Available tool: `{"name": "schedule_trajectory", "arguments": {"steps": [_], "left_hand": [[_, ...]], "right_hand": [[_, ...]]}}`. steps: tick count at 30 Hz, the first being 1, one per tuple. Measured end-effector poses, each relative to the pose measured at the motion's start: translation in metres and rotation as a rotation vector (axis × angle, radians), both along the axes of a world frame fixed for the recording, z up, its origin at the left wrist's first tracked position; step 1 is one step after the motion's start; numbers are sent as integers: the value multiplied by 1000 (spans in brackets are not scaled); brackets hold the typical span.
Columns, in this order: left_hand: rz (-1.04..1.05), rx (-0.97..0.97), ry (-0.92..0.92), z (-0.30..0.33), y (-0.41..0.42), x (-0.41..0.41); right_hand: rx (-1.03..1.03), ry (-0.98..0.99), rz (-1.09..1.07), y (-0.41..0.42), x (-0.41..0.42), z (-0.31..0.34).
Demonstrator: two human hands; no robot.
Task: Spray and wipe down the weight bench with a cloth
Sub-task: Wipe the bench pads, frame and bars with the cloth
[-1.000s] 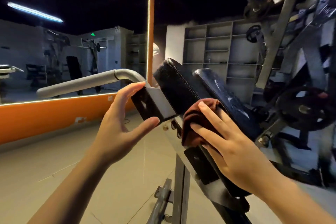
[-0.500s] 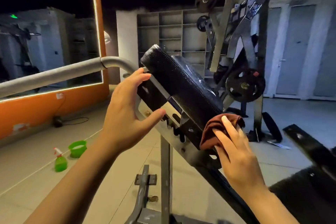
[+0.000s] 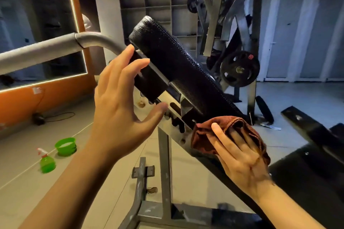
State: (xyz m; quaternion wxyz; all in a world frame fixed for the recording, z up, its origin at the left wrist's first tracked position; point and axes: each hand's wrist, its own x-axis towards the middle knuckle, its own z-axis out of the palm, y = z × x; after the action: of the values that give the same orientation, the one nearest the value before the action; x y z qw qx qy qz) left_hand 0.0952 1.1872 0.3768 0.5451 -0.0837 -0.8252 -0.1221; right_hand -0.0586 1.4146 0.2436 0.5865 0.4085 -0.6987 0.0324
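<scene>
Fingers (image 3: 226,136) of my right hand (image 3: 240,156) press flat on the cloth (image 3: 229,126) low on the bench (image 3: 178,65) edge; left hand (image 3: 121,98) spread, empty. Cloth could catch the frame (image 3: 175,122) holes.

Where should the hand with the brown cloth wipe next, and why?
Probably slide the cloth up along the side of the black pad. The right hand presses it low on the bench's edge, so the long stretch above looks unwiped, and the left hand is open by the bracket near the pad's top.
</scene>
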Motion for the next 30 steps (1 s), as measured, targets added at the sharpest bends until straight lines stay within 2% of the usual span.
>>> {"name": "schedule_trajectory", "arguments": {"steps": [4,8,12,16,23,26,30], "left_hand": [[-13,21,38,-3,4,-4],[-13,3,40,-2,1,-4],[-26,-6,18,0,-6,0],[-128,91,-3,2,-4,4],[-153,144,-21,5,-1,6],[-167,170,-63,7,-6,10],[-203,211,-79,9,-9,11]], "right_hand": [[-34,-66,24,-22,6,14],[-170,-19,69,-50,5,38],[-17,5,16,-21,-2,15],[74,-29,-21,5,-1,-4],[-109,-48,106,-50,9,32],[-40,-24,166,-30,1,19],[53,-58,130,12,0,-10]]}}
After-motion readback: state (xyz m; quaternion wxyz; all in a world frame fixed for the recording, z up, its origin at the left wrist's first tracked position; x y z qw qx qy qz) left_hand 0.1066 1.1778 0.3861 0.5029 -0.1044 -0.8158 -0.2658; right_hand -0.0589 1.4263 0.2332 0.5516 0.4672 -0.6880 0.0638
